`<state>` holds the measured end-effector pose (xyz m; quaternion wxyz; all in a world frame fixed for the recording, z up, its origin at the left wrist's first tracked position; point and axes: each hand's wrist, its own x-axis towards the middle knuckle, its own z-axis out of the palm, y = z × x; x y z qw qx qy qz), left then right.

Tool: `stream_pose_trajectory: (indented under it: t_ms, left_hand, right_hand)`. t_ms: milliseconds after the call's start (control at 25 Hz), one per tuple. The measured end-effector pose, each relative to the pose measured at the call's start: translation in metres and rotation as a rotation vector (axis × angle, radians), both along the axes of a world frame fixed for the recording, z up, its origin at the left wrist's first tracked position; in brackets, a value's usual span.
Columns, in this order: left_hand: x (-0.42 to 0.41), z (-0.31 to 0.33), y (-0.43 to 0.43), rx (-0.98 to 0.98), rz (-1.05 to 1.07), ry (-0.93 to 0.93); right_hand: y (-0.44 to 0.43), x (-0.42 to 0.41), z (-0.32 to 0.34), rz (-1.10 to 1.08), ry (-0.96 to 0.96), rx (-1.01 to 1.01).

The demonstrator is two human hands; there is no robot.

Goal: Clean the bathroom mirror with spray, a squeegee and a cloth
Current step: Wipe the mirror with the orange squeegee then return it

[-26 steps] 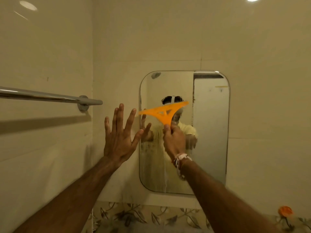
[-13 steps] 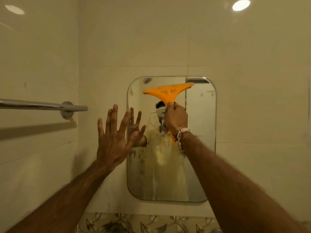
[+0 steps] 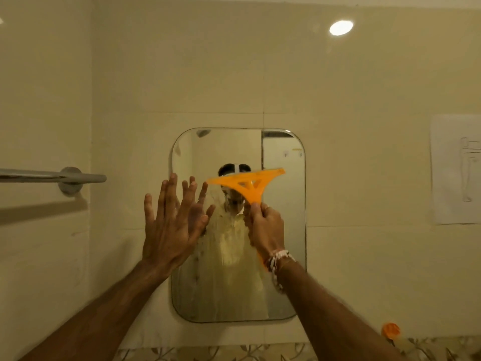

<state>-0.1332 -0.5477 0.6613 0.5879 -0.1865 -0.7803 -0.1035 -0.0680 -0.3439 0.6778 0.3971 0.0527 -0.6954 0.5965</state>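
A rounded rectangular mirror hangs on the cream tiled wall, its lower left part streaked and cloudy with spray. My right hand grips the handle of an orange squeegee, whose blade lies tilted across the mirror's middle height. My left hand is flat with fingers spread at the mirror's left edge, holding nothing. No cloth is in view.
A chrome towel bar sticks out from the left wall at hand height. A sheet of paper is stuck on the wall at right. An orange cap shows low right above a leaf-patterned tile strip.
The squeegee rose to the mirror's top half a second ago and has since come down to mid-height, shifted right. My left hand stays spread at the mirror's left edge.
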Motion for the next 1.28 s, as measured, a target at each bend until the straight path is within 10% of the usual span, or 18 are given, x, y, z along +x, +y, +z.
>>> stream_pose_trajectory:
  t_ms: [280,800,1280]
  left_hand:
    - [-0.005,-0.003,0.012,-0.033,-0.01,0.033]
    - [0.002,-0.007,0.028,-0.055,-0.089,-0.014]
    - [-0.001,-0.007,0.035,-0.044,-0.102,-0.018]
  right_hand:
    - [0.034,0.003,0.109,-0.158,0.038,-0.002]
    - [0.053,0.013,-0.024,-0.148,-0.057,-0.022]
    - [0.079,0.005,0.09,-0.235,-0.007,-0.097]
